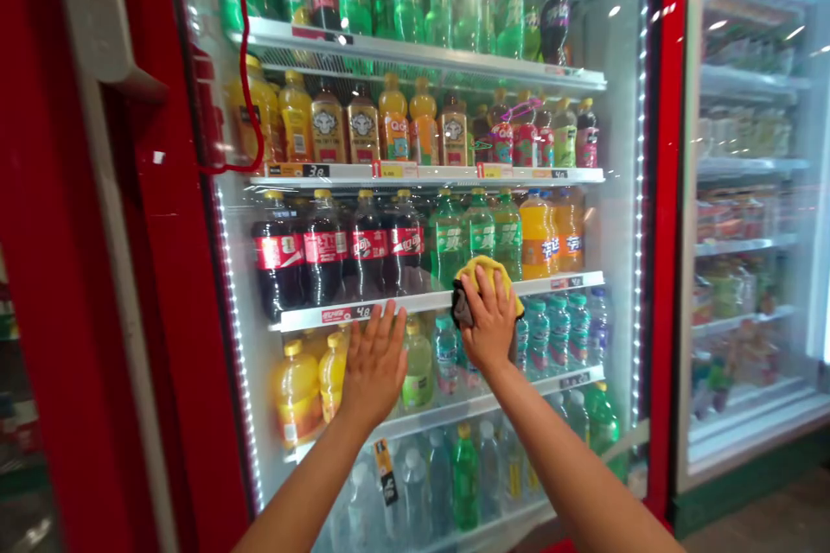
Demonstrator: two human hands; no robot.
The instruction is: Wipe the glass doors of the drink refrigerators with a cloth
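A glass door (pixel 421 143) stands in front of me, with rows of drink bottles behind it. My right hand (pixel 488 324) presses a folded cloth (pixel 488 266), yellow on one side and grey with a dark edge on the other, against the glass, fingers spread over it. To its left, my left hand (pixel 374 367) is open, palm toward the glass with fingers pointing up; it holds nothing. Behind the hands I see cola bottles (pixel 369 242) with red labels, green soda bottles (pixel 478 229) and orange soda bottles (pixel 538 233).
A red frame (pixel 667 216) borders the fridge on the right, with another lit cooler (pixel 745 242) beyond it. On the left stand a red panel (pixel 175 294) and a pale upright handle (pixel 107 17). Bright lamp reflections show on the glass.
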